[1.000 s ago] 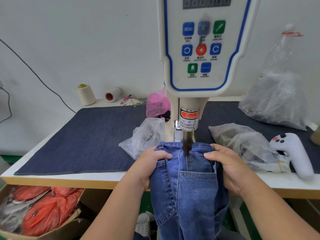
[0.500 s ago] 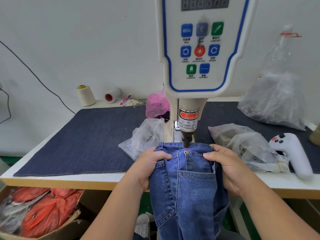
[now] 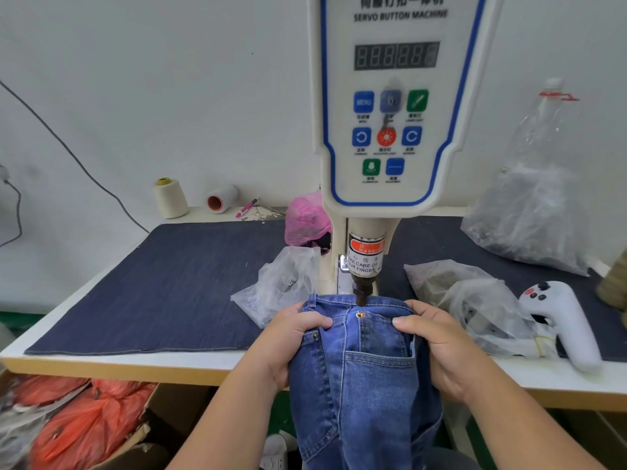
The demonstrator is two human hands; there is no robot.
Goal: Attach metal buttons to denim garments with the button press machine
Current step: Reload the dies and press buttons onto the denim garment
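Observation:
Blue denim jeans (image 3: 369, 395) hang over the table's front edge, their pocket top lying under the white button press machine (image 3: 393, 106). The dark punch (image 3: 361, 292) is raised just above the cloth. A small metal button (image 3: 360, 314) sits at the pocket's top corner below it, and another rivet (image 3: 316, 335) shows near my left thumb. My left hand (image 3: 291, 337) grips the jeans on the left of the punch. My right hand (image 3: 437, 344) grips them on the right.
A dark denim mat (image 3: 163, 283) covers the table. Clear plastic bags (image 3: 281, 283) (image 3: 475, 300) flank the machine, with a pink bag (image 3: 307, 220) behind and a large bag (image 3: 532, 212) far right. A white handheld controller (image 3: 563, 323) lies right. Thread cones (image 3: 169, 198) stand at the back. A box of orange bags (image 3: 78, 422) sits below left.
The punch came down onto the pocket corner, then rose, leaving a metal button set in the denim. Both hands kept their grip; my view tilted upward.

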